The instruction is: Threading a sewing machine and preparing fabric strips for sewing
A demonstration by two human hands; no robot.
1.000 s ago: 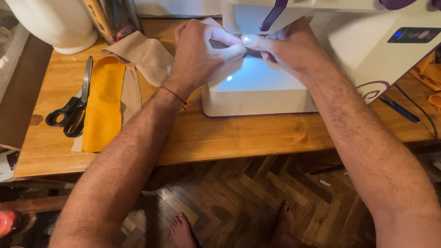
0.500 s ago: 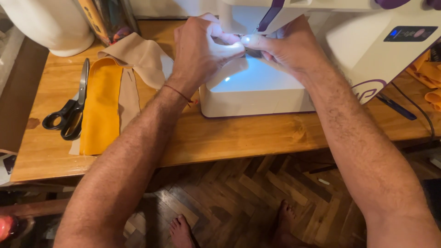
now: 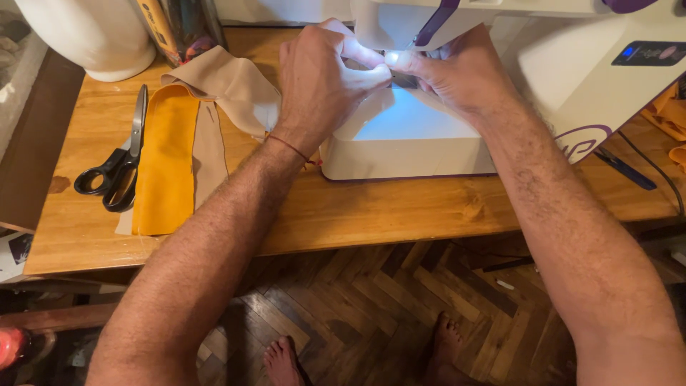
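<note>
Both hands meet under the lit needle area of the white sewing machine: the left hand and right hand are pinched fingertip to fingertip, on what I cannot tell. Beige fabric trails left across the wooden counter, beside an orange felt strip and black-handled scissors

Single head-worn view, looking steeply down and forward from close above the wooden table, with the sewing machine ahead and the parquet floor below.
</note>
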